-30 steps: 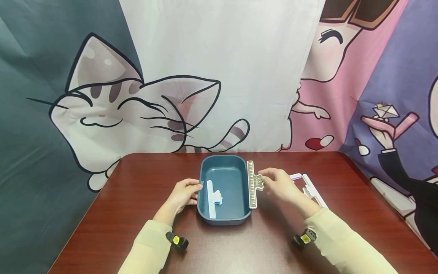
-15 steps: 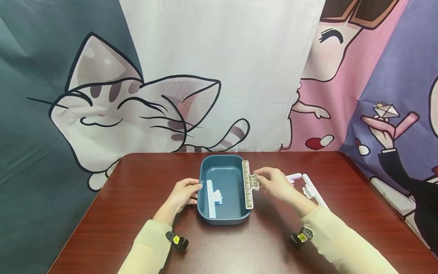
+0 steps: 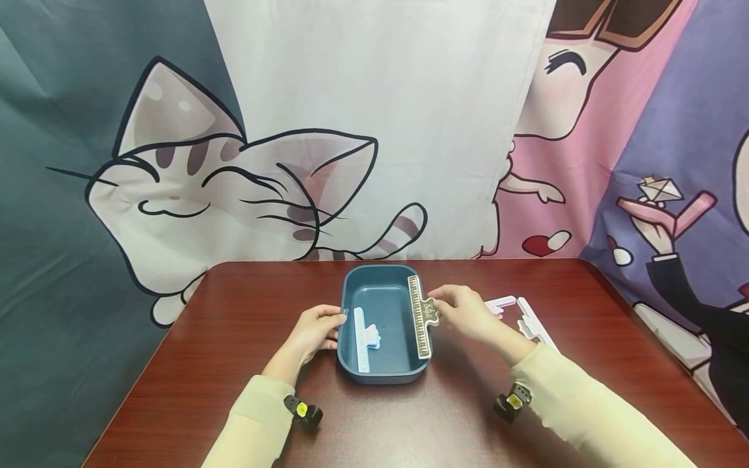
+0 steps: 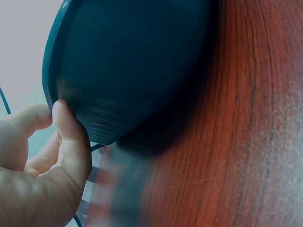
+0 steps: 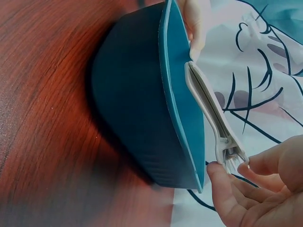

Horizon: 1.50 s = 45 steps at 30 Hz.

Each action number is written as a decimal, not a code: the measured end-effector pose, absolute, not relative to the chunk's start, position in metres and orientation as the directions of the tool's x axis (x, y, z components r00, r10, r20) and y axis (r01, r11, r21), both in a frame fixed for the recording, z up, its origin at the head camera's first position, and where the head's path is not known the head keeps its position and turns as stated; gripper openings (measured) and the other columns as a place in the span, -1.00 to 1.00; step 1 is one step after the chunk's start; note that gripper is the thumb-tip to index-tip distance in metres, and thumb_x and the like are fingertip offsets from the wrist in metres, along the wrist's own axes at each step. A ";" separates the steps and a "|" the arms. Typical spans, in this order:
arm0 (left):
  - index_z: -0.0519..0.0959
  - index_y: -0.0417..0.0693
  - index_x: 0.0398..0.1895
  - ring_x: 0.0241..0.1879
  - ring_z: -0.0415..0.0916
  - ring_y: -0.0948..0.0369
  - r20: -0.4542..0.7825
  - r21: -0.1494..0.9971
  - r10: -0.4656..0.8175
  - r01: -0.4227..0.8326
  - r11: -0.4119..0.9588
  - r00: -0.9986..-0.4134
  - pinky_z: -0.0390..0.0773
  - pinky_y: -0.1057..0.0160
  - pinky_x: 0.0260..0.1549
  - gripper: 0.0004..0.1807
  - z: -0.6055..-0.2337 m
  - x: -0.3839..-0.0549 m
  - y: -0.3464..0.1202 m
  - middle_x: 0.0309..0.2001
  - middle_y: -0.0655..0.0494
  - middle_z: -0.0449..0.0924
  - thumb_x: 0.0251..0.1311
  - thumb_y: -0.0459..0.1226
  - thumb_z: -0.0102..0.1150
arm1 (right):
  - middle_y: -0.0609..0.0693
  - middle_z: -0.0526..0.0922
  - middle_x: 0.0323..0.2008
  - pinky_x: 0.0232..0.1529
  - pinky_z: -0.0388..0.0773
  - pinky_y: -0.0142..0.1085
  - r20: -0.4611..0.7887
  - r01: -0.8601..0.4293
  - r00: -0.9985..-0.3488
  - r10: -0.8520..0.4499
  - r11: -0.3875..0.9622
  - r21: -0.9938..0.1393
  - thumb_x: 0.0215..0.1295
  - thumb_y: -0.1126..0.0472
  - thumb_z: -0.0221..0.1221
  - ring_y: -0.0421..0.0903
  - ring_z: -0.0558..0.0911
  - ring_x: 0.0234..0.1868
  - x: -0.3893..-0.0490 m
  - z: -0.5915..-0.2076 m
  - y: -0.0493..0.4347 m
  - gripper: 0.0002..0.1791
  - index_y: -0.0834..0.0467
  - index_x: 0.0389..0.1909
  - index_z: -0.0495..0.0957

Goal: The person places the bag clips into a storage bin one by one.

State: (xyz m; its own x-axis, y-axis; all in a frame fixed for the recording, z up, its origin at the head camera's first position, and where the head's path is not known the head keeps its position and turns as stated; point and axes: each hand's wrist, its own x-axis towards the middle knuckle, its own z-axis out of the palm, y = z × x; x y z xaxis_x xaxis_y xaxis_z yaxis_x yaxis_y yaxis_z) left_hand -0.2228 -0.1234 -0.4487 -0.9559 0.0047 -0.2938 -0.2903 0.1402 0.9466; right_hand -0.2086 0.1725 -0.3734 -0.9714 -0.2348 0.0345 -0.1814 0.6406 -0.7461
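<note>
A dark blue rectangular bin (image 3: 389, 296) stands on the table, with a light blue wide-jawed clip (image 3: 361, 341) lying inside on its left. My left hand (image 3: 316, 330) grips the bin's left rim; in the left wrist view, finger and thumb meet at that rim. Between thumb and fingers, my right hand (image 3: 468, 315) pinches the handle end of a long clip (image 3: 419, 318) printed with piano keys and gold lettering. That clip hangs tilted over the bin's right rim. From the right wrist view, the clip (image 5: 210, 106) slants above the bin's opening, its long edge over the inside.
Beyond my right hand, a pale purple clip (image 3: 501, 303) and a white clip (image 3: 539, 327) lie on the reddish-brown table (image 3: 257, 286). A cartoon-printed cloth (image 3: 450, 130) hangs behind the table's far edge.
My right hand has moved left with the piano-key clip, from beside the bin's right rim to over it. My left hand and the bin have stayed in place.
</note>
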 end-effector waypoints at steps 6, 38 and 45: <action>0.50 -0.18 0.05 -0.55 0.47 0.23 -0.294 0.947 0.001 -0.291 0.136 -0.956 0.59 0.31 -0.62 -0.62 -0.449 -0.223 -0.124 -0.37 -0.04 0.54 0.17 -0.28 0.20 | 0.07 0.66 -0.46 -0.56 0.54 -0.32 0.042 -0.203 -0.966 -0.253 0.652 -0.731 0.30 0.31 0.05 -0.15 0.58 -0.58 -0.210 -0.371 0.166 -0.72 0.31 -0.03 0.56; 0.50 -0.19 0.04 -0.57 0.47 0.23 -0.290 0.951 0.009 -0.287 0.114 -0.957 0.58 0.30 -0.64 -0.63 -0.451 -0.222 -0.124 -0.36 -0.10 0.56 0.16 -0.29 0.19 | 0.00 0.54 -0.66 -0.60 0.50 -0.37 0.023 -0.226 -0.954 -0.299 0.666 -0.711 0.30 0.30 0.08 -0.18 0.51 -0.68 -0.213 -0.372 0.136 -0.74 0.29 -0.05 0.57; 0.50 -0.22 0.04 -0.58 0.47 0.24 -0.283 0.955 0.020 -0.280 0.100 -0.959 0.57 0.30 -0.65 -0.63 -0.450 -0.222 -0.123 -0.36 -0.10 0.57 0.16 -0.31 0.19 | -0.03 0.53 -0.66 -0.61 0.48 -0.38 0.005 -0.213 -0.956 -0.295 0.680 -0.702 0.31 0.29 0.08 -0.21 0.47 -0.69 -0.214 -0.372 0.132 -0.74 0.29 -0.04 0.56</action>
